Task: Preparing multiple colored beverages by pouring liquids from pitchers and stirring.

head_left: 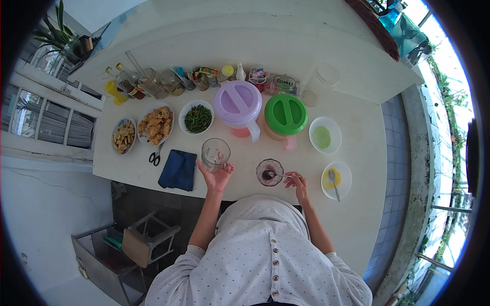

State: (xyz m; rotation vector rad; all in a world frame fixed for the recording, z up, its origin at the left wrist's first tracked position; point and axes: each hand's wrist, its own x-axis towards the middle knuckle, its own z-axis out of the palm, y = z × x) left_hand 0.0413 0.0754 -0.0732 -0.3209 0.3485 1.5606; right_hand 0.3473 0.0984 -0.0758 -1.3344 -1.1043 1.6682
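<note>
Fingers of the right hand (297, 181) pinched on a spoon (278, 176), bowl end dipped in dark red contents of a small glass bowl (269, 172) at the table's (357, 127) near edge. Left hand (218, 176) open, palm up, fingertips touching an empty-looking drinking glass (215, 154). Nothing transferred yet, by appearance; purple-lidded pitcher (238, 104) and green-lidded pitcher (286, 115) closed behind.

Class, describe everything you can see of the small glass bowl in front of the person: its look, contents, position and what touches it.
The small glass bowl is round, clear and looks patterned or ribbed, standing upright on the pale table near its front edge. It holds something dark purplish-red at the bottom. A metal spoon rests inside it, its handle held by the right hand. The left hand does not touch the bowl; it is at an empty drinking glass to the left.
</note>
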